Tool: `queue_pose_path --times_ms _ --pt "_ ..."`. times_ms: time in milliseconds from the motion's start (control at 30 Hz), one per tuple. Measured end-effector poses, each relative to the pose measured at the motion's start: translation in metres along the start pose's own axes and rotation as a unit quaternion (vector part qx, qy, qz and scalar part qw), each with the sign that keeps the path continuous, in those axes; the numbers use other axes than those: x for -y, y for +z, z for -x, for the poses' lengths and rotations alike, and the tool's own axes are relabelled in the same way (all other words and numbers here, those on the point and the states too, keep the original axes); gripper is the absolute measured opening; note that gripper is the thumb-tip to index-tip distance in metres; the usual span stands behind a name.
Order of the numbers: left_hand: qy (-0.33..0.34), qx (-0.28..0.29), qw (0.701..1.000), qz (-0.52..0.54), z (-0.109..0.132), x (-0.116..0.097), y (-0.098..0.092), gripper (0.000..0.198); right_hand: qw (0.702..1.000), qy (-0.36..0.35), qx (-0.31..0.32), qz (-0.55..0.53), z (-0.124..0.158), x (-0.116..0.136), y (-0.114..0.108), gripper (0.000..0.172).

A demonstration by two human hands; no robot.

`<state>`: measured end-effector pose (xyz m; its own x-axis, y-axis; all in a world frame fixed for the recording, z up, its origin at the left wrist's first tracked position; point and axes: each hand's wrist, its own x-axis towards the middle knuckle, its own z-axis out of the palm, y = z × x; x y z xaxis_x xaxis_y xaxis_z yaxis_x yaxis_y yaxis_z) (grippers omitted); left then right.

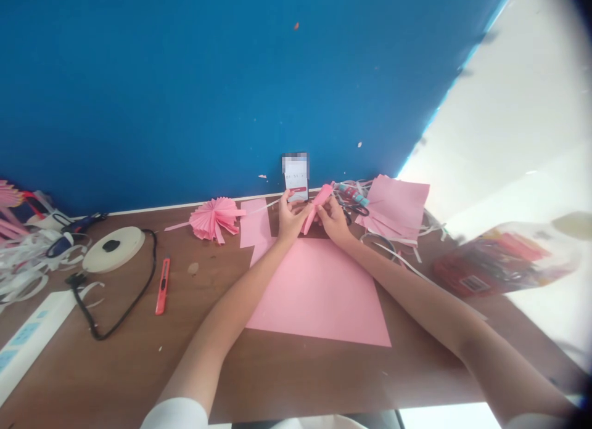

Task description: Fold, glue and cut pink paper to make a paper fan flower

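Note:
Both my hands meet at the back of the desk around a narrow strip of folded pink paper (322,195). My left hand (292,218) pinches it from the left, and my right hand (333,220) grips it from the right; the fingertips partly hide the folds. Below my hands a large pink sheet (319,293) lies flat on the desk, with a smaller pink piece (254,222) at its upper left. To the left sits a pleated pink paper fan (215,219), spread into a rounded shape. Just behind my left hand a phone (296,177) leans against the blue wall.
At right lie a stack of pink sheets (398,204), a glue stick (354,195), scissors and a filled plastic bag (504,259). At left are a red utility knife (162,286), a round white device (113,249) with black cord, a power strip (39,339) and white paper strips (23,265).

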<state>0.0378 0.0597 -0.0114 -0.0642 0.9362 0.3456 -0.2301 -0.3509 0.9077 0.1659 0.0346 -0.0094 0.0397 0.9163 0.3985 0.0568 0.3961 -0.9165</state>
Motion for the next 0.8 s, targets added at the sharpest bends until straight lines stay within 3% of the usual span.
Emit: queue_pose_path --times_ms 100,233,367,533,800 --pt "0.01 -0.058 0.998 -0.027 -0.002 0.003 -0.003 0.068 1.0 0.011 0.003 -0.021 -0.002 -0.001 -0.001 0.025" --pt "-0.001 -0.055 0.994 -0.09 -0.004 0.003 -0.008 0.041 0.999 0.021 -0.008 -0.024 -0.003 -0.001 -0.002 0.026" --pt "0.03 -0.004 0.989 -0.144 -0.001 -0.005 -0.005 0.028 0.999 0.02 -0.01 -0.027 -0.002 0.001 -0.002 0.027" --pt "0.014 0.134 0.986 -0.098 0.001 -0.015 -0.001 0.029 0.996 0.049 -0.012 -0.071 -0.002 -0.002 -0.003 0.028" --pt "0.051 0.12 0.977 -0.167 0.003 -0.017 -0.003 0.024 0.979 0.136 0.001 -0.154 -0.008 -0.002 -0.005 0.031"
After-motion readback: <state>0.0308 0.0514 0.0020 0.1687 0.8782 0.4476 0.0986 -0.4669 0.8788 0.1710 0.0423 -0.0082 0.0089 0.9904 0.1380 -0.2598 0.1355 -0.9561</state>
